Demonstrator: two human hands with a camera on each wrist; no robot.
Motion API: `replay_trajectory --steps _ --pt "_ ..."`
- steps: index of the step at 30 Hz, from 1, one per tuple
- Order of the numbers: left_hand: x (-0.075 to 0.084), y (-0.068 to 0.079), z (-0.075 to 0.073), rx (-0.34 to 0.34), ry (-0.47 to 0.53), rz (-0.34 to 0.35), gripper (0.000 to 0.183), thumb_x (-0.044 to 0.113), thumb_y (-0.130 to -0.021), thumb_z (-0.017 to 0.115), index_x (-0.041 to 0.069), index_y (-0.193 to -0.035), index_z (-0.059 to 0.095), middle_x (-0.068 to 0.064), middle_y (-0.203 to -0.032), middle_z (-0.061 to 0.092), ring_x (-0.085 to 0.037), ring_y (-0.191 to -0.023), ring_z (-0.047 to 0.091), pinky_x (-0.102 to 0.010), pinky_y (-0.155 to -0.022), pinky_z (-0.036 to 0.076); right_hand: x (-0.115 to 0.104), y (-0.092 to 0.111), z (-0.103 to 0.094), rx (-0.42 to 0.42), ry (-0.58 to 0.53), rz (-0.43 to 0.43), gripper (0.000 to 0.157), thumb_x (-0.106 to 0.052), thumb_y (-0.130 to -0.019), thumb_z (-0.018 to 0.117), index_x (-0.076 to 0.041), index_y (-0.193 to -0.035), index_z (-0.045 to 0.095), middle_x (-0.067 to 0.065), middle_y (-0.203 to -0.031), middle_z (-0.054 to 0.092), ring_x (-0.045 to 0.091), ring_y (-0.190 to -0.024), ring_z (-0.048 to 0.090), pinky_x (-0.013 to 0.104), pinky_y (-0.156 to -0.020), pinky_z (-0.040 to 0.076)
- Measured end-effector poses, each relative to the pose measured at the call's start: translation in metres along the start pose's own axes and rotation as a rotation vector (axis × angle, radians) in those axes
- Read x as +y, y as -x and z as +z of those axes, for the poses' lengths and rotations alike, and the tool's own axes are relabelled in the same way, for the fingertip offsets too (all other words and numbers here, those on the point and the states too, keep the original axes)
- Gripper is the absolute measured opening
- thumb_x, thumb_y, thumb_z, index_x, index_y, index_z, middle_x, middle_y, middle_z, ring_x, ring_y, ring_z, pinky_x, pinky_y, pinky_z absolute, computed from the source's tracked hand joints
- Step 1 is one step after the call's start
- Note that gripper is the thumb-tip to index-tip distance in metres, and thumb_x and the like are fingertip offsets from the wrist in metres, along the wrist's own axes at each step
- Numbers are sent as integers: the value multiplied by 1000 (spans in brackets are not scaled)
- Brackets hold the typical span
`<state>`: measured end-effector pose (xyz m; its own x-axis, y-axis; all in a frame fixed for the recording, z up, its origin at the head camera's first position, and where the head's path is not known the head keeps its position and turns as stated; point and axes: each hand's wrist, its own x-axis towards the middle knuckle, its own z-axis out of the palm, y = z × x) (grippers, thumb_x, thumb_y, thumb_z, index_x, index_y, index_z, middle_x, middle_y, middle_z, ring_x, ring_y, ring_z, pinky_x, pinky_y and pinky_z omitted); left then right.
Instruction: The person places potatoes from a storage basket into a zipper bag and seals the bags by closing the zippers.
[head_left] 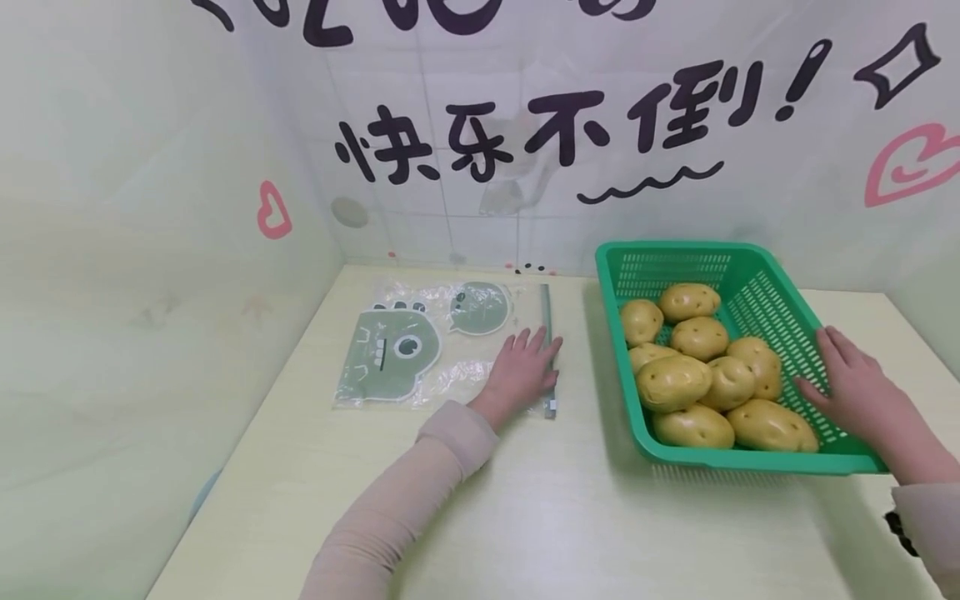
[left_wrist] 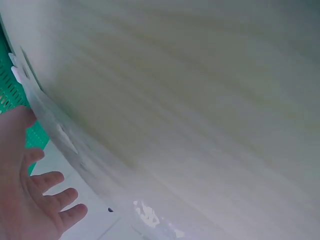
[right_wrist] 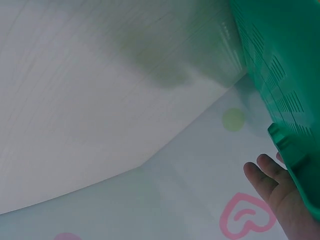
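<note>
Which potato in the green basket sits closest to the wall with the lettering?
The potato at the far end of the basket, just right of the one in the far left corner; all the others lie nearer the person.

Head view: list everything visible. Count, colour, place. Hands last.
Basket: 1, green, right side of table
Potatoes: 9 visible, tan, in basket
Bag: 1, clear, green monster print, left of basket
Zip strip: 1, grey-green, bag's right edge
Table: 1, cream, under bag and basket
Backdrop: count unclear, whitish, behind and beside table
Lettering: two rows, black, on backdrop, upper cut off
Hearts: 2, pink, backdrop left and right
Star outline: 1, black, upper right
Wavy line: 1, black, under lettering
Blue thing: 1, blue, table's left edge, mostly hidden
Dark item: 1, black, right wrist
Sleeves: 2, beige, both forearms
Left hand: 1, bare, across zip strip
Right hand: 1, bare, at basket's right rim
</note>
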<state>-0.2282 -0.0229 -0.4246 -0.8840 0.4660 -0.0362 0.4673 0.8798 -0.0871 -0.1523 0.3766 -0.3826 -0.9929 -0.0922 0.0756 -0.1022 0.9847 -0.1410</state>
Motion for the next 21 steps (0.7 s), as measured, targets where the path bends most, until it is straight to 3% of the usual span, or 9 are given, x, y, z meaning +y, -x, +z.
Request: replay_trajectory --steps 10,17,21 --pt "5 1 2 -80 16 19 55 49 -99 36 30 -150 29 -8 -157 30 -29 -141 37 -41 -114 38 -1 1 0 -14 4 -5 79 -26 -97 52 18 -145 6 44 -144 16 65 -116 30 77 -90 32" --pt "6 3 3 -76 17 22 53 49 -100 36 27 -148 36 -8 -155 33 -28 -136 42 -38 -105 47 1 1 -2 -49 -23 -3 81 -30 -98 50 17 -145 4 43 -145 14 66 -116 29 78 -88 32" --pt "6 3 6 -40 3 36 51 48 -100 37 23 -144 43 -8 -152 38 -27 -131 47 -36 -99 52 0 1 -2 -41 -17 7 81 -30 -98 50 17 -145 4 44 -145 14 66 -116 29 78 -89 32"
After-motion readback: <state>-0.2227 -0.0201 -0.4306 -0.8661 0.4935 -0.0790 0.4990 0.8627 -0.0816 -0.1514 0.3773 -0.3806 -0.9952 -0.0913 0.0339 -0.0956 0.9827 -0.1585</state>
